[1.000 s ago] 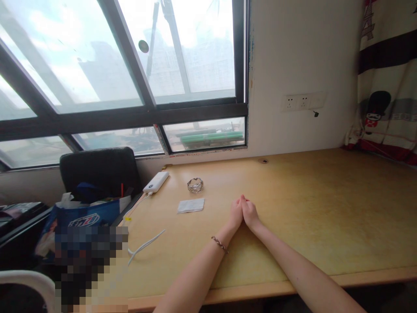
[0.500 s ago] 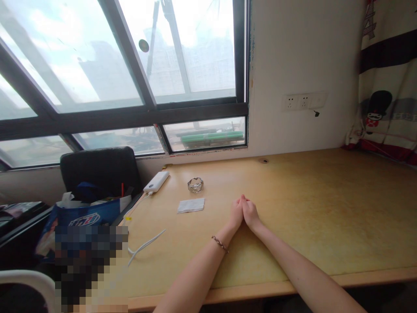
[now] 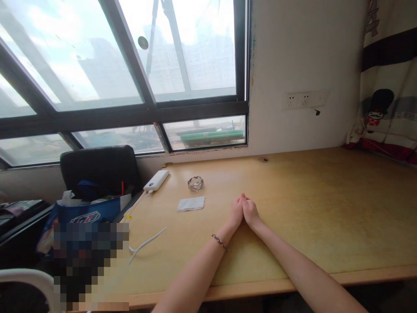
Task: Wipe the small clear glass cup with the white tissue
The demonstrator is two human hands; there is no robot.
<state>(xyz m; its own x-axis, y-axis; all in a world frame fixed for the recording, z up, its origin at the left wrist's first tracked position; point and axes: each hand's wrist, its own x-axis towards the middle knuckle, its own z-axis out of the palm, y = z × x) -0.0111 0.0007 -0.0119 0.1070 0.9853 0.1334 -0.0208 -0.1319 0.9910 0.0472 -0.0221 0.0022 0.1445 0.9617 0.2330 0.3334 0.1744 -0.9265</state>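
Observation:
My left hand (image 3: 236, 212) and my right hand (image 3: 251, 212) rest pressed together on the wooden desk (image 3: 312, 217). Their fingers are closed against each other and the thumbs meet at the top. Nothing shows between the palms, though the inside is hidden. A braided bracelet (image 3: 220, 242) circles my left wrist. To the left of the hands, apart from them, lies a flat white folded tissue or cloth (image 3: 191, 204). Behind it stands a shiny, silvery ring-shaped object (image 3: 196, 184) with a wavy rim; its kind is unclear.
At the desk's left edge lies a white power bank (image 3: 157, 181) with a cable plugged in. A white cable end (image 3: 148, 240) reaches over the desk nearer me. A black chair (image 3: 100, 169) holding a blue bag (image 3: 107, 208) stands to the left. Wall sockets (image 3: 298, 100) are behind the desk.

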